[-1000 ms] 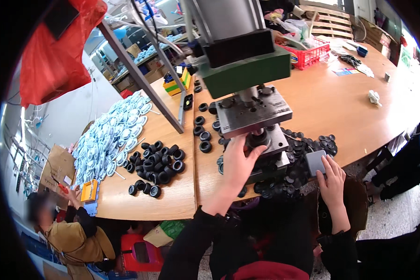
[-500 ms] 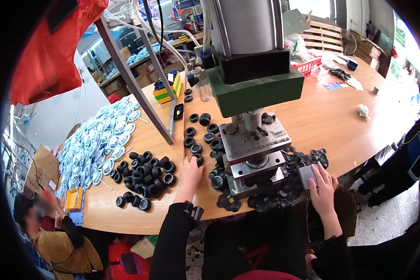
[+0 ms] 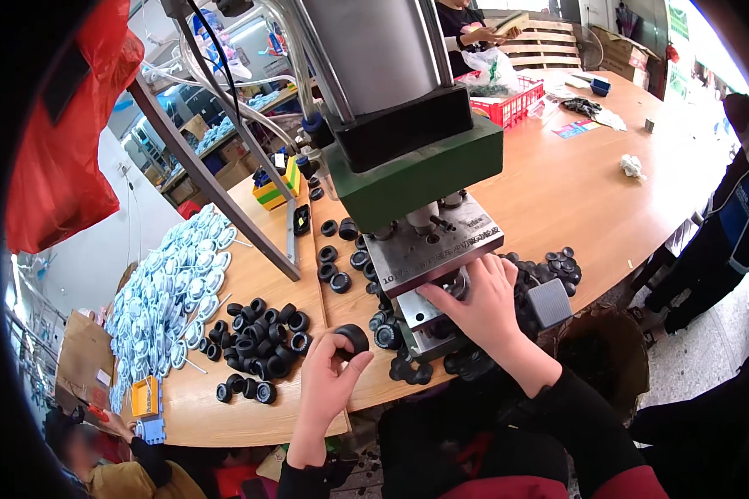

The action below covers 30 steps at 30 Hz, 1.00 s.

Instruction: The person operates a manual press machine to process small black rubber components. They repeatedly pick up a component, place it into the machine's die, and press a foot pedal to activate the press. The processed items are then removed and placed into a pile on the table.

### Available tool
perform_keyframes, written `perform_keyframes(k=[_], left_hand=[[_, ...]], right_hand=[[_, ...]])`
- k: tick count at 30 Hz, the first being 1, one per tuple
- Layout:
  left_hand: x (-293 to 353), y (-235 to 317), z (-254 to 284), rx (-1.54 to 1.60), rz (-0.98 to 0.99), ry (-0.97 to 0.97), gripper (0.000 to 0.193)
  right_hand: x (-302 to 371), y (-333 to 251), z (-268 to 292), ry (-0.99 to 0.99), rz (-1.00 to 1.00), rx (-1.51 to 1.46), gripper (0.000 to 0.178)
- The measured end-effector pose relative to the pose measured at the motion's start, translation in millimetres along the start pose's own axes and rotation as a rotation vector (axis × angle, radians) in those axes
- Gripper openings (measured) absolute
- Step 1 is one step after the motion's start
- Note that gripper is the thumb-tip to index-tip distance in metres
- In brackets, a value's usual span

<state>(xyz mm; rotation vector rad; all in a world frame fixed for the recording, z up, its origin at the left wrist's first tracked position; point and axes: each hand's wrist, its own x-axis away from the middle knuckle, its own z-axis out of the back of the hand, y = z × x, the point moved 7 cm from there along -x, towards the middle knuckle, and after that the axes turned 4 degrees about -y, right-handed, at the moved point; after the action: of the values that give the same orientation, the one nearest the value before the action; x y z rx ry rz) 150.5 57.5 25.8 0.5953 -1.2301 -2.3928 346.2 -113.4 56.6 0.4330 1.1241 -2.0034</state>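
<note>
Left hand (image 3: 328,381) curled closed; right hand (image 3: 489,308) extended forward, perhaps partly bent.

Right-side glare, dark curved edges

A round black tyre (image 3: 355,334) tilts, gripped in the left fingers (image 3: 359,363).

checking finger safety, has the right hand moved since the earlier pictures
Yes, the right hand has moved left, off the grey block, to the press.
</note>
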Motion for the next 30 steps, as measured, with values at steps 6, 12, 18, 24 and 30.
perform_keyframes(k=[6, 12, 18, 24, 30], left_hand=[[-13, 41, -34, 0.309, -0.018, -0.073, 0.056], [-40, 53, -64, -0.021, -0.086, -0.050, 0.055], [-71, 71, -88, -0.057, -0.250, 0.075, 0.043], [-99, 57, -98, -0.226, -0.123, -0.021, 0.041], [-90, 69, -99, -0.253, -0.145, 0.032, 0.043]], right_hand=[[9, 25, -6, -0.004, -0.025, 0.071, 0.049], [81, 79, 44, -0.065, -0.169, -0.111, 0.064], [223, 235, 140, -0.022, -0.544, 0.329, 0.073], [276, 288, 167, -0.045, -0.587, 0.579, 0.075], [175, 199, 122, 0.044, -0.278, 0.350, 0.057]])
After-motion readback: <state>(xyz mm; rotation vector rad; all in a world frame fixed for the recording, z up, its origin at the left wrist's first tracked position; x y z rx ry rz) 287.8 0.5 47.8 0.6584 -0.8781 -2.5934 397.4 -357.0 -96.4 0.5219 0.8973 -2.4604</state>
